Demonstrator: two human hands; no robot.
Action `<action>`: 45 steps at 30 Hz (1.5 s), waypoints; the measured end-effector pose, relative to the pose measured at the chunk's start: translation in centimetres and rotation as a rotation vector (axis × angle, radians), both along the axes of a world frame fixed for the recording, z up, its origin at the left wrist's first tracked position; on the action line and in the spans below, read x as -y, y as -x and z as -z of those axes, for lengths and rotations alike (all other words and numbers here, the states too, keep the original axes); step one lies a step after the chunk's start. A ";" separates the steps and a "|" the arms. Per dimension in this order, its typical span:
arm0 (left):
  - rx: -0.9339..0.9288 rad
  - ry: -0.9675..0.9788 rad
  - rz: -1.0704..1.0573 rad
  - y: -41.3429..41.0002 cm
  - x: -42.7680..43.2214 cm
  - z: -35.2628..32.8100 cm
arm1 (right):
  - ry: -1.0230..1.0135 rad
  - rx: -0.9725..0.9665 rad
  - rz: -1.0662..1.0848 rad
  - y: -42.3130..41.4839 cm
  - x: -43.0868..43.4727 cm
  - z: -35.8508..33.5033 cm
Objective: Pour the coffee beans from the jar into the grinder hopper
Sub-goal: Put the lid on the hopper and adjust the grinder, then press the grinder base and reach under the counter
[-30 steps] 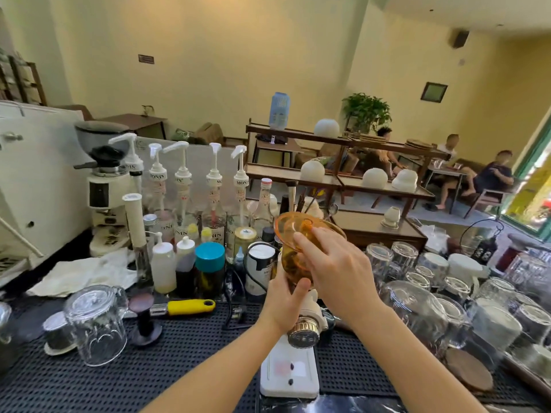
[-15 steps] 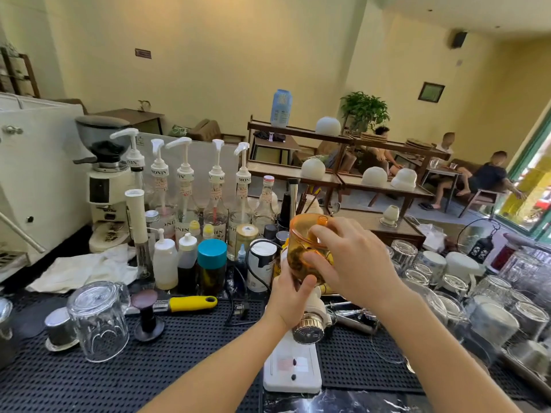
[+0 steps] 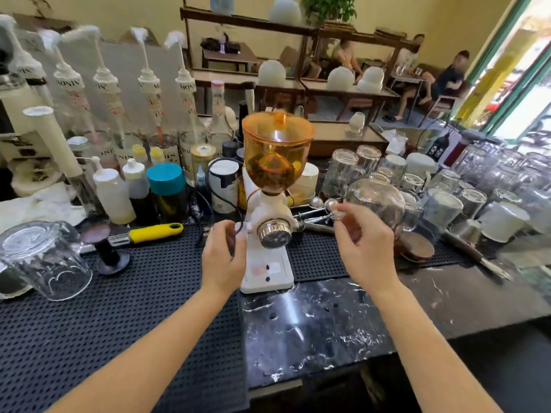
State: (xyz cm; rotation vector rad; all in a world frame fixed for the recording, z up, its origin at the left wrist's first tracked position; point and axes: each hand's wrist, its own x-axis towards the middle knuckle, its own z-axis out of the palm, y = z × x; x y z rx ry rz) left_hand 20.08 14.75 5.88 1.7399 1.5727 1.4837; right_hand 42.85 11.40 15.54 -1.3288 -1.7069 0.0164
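Both hands have come off the orange hopper and dropped to either side of the grinder; a second ago they were clasped around the hopper, and the camera has since tipped down and closer.

Nearest: left hand (image 3: 222, 259) loosely curled, empty, just beside the grinder's left flank, touching nothing I can confirm. Right hand (image 3: 365, 248) raised right of the grinder, fingers half-open; thumb and forefinger look pinched near something small and shiny, too blurred to tell if it's held.

Then the white grinder (image 3: 267, 251) on the counter edge, between black mat (image 3: 119, 320) and marble top (image 3: 328, 317), chrome dial facing camera. On top, the hopper (image 3: 277, 150), upright, seated, lid on, dark beans showing only at the bottom.

Step, judged: hopper just seated, pour not begun. No bean jar clearly identifiable; teal-lidded jar (image 3: 167, 189) left of the grinder is one candidate. Next move calls for lifting the hopper lid and fetching the jar.

Behind: syrup pump bottles (image 3: 149, 93), upturned glasses (image 3: 447, 186) right.
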 end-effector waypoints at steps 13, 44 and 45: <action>-0.588 0.366 0.099 -5.8 8.1 6.8 | 0.728 0.303 0.019 -7.5 2.5 15.9; -1.216 0.263 0.240 -4.9 -1.6 5.6 | 0.834 0.242 0.079 -3.7 1.3 14.7; -1.228 0.243 0.238 -4.8 -1.8 5.7 | 0.829 0.297 0.076 -3.5 1.4 14.7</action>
